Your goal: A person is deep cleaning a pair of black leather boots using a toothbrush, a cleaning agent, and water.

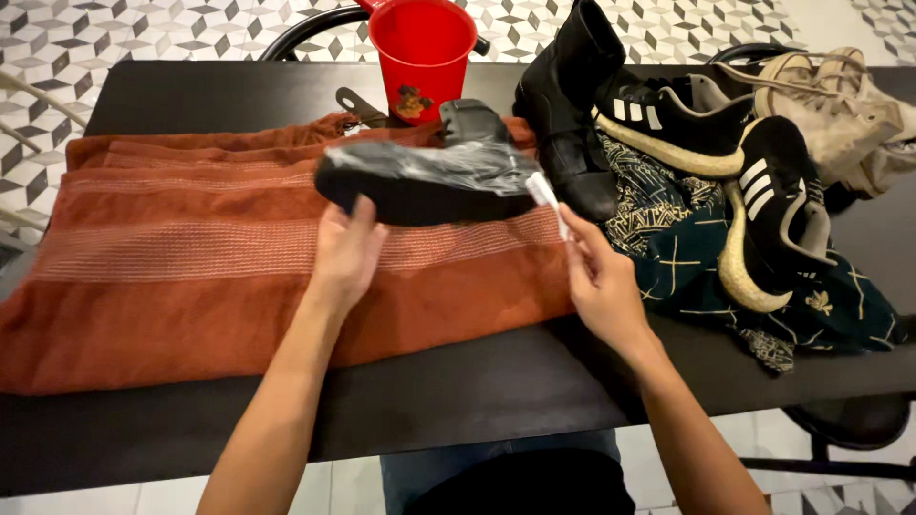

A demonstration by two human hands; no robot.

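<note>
My left hand (pixel 343 256) grips a black boot (pixel 429 176) held sole-up over a rust-orange towel (pixel 191 257). The sole looks wet and glossy. My right hand (pixel 596 277) pinches a small white brush (pixel 546 195), a toothbrush by its shape, whose head touches the heel end of the sole. A second black boot (pixel 563 105) stands upright just behind the right hand.
A red plastic cup (pixel 423 48) stands behind the towel on the black table (pixel 458 401). To the right lie black sneakers with white stripes (pixel 763 191) on a dark patterned cloth (pixel 687 257), and tan boots (pixel 840 114) at the far right. Patterned floor tiles surround the table.
</note>
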